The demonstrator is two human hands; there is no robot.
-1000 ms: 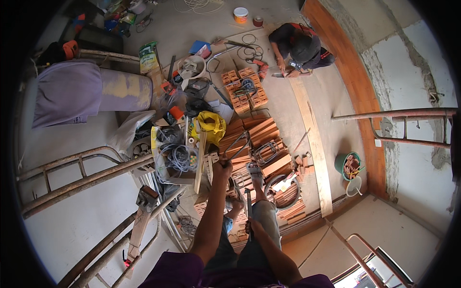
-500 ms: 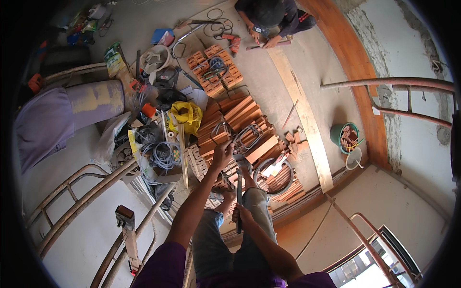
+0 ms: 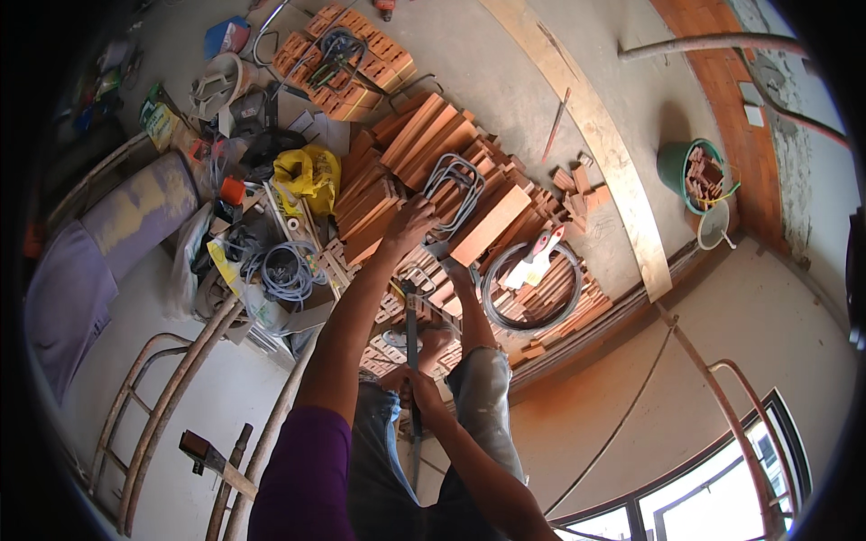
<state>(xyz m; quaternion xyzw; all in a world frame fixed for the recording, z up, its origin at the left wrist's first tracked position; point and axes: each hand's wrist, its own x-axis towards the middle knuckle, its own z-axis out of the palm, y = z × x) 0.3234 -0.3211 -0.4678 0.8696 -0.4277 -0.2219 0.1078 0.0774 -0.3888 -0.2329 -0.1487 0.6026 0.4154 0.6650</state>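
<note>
Over the reddish-brown wood strips [image 3: 424,135], my left hand [image 3: 413,224] reaches out with its fingers curled together. Whatever those fingers hold is hidden. Just beyond it lies a grey coiled cable [image 3: 456,191]. My right hand [image 3: 422,394] is wrapped round a long, dark flat bar [image 3: 412,329] between my knees, pointing away from me. My sandalled feet rest among the strips and perforated bricks, one beside the bar's far end. A black hose coil [image 3: 487,302] and a pale-bladed, red-handled tool [image 3: 532,261] lie right of my leg.
Perforated orange bricks [image 3: 293,59] are stacked at the far left. Plastic bags, including a yellow one [image 3: 308,180], and a cable bundle [image 3: 284,270] crowd the left. A long plank [image 3: 600,135] crosses the right, near a green bucket [image 3: 672,165]. Rusty metal frames [image 3: 162,406] stand around me.
My view has shifted, and the other person at the top has gone out of it. The bar in my right hand has swung left, away from my right leg. My left arm stays outstretched.
</note>
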